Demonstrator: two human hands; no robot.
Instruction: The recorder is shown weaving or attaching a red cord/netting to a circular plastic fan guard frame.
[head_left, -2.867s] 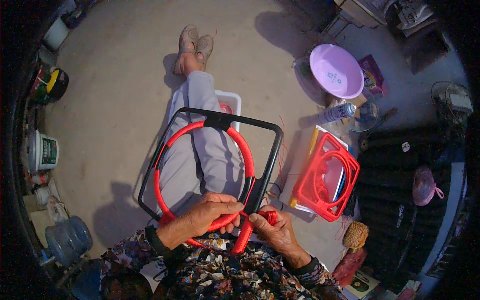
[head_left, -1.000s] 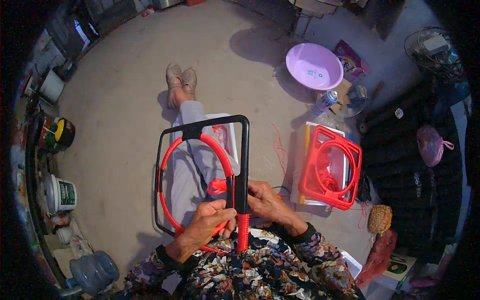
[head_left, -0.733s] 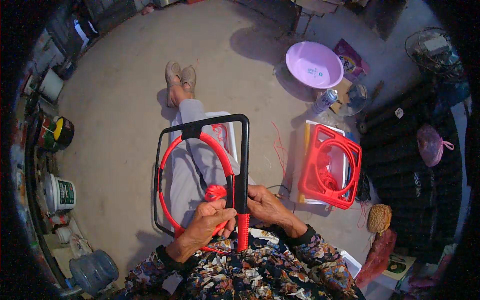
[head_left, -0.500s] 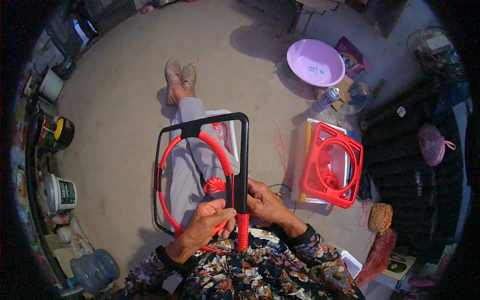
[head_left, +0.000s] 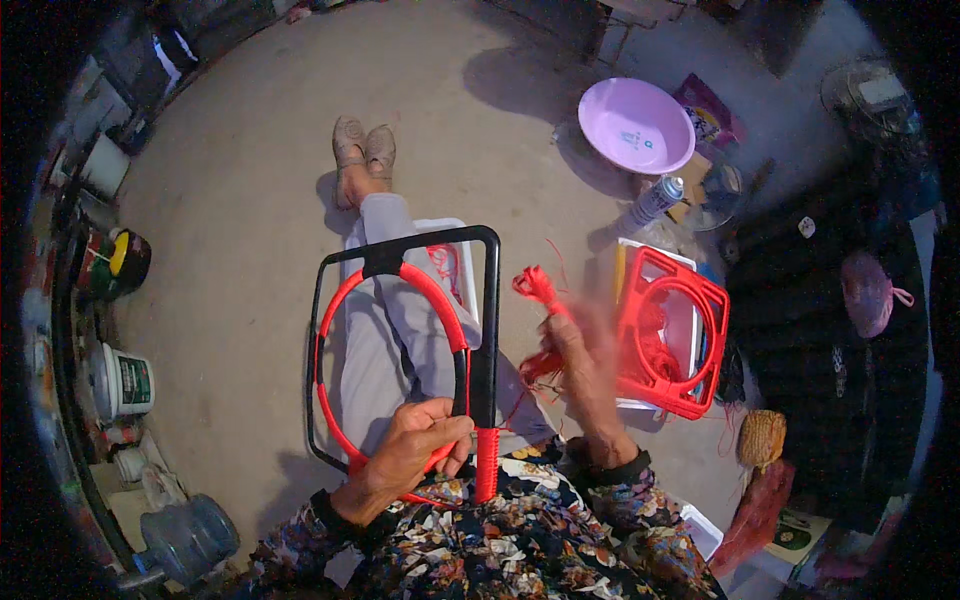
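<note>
On my lap stands a black rectangular frame with a round ring inside it, mostly covered in red. My left hand is closed round the ring's lower right side, beside the frame's bar. Red cord is wrapped in tight turns round the lower end of that bar. My right hand, slightly blurred, is closed on a bundle of red cord, held out to the right of the frame. A strand of the cord trails down toward the bar.
To the right, a red plastic frame with a round opening lies on a box holding red cord. Beyond are a spray can and a purple basin. A white tray sits by my legs. Buckets and a water jug line the left.
My right hand has moved from behind the frame's bar out to the right, carrying the red cord bundle that hung inside the ring. The left hand and the frame have stayed put.
</note>
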